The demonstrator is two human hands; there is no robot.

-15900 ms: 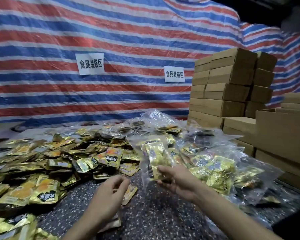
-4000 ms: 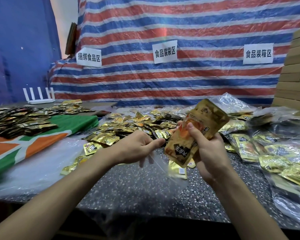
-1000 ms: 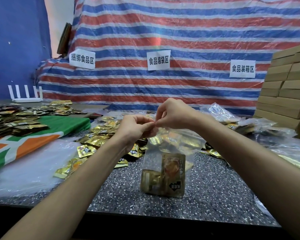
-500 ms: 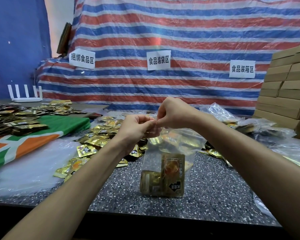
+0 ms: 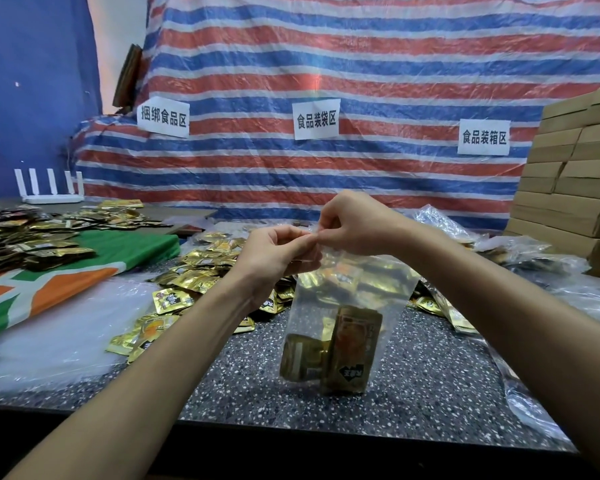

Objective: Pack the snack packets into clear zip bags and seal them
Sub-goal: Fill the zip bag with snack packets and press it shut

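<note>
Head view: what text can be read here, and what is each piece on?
"捆绑食品区": left paper sign on the striped tarp.
"食品装袋区": middle paper sign.
"食品装箱区": right paper sign.
Black label on the snack packet in the zip bag: too blurred to read.
Print on the loose packets: too small.

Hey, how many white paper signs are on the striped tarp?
3 white paper signs: one left, one middle, one right beside the cardboard boxes. More could lie outside view.
</note>
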